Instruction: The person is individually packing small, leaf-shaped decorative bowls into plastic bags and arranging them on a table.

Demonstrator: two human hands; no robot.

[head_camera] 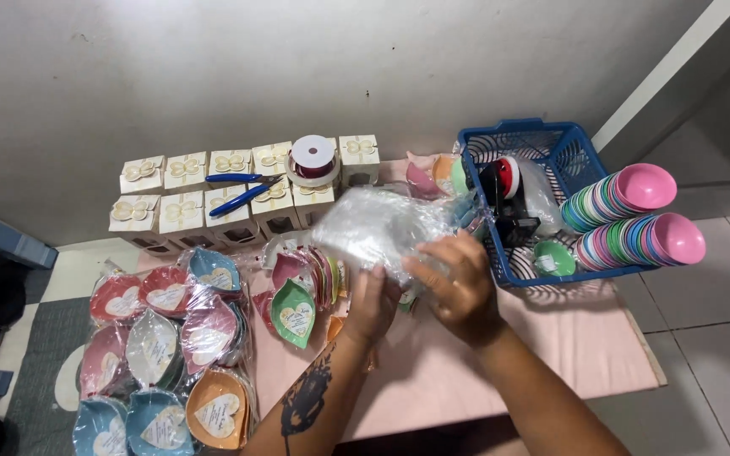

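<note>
Working left to right from the hands: far out to the left of the left hand (pixel 371 306) lies a heap of wrapped leaf-shaped dishes (pixel 166 346) in red, pink, blue, green and orange, each with a heart-shaped card inside, and beyond them, against the wall, stand two rows of small white gift boxes (pixel 213 198) with blue-handled scissors (pixel 238 194) and a ribbon spool (pixel 312 159) on top. The left hand is closed, pinching the lower edge of a crinkled clear plastic bag (pixel 378 224) that rises just above both hands over the pink tablecloth (pixel 568 338). The right hand (pixel 460 283), fingers curled, grips the same bag from its right side, touching it. To handle the film well, I judge both hands should keep it taut and pull evenly so it does not tear or bunch. Just right of the right hand sits a blue basket (pixel 551 139), and past it two stacks of coloured bowls (pixel 635 219) lie on their sides.
</note>
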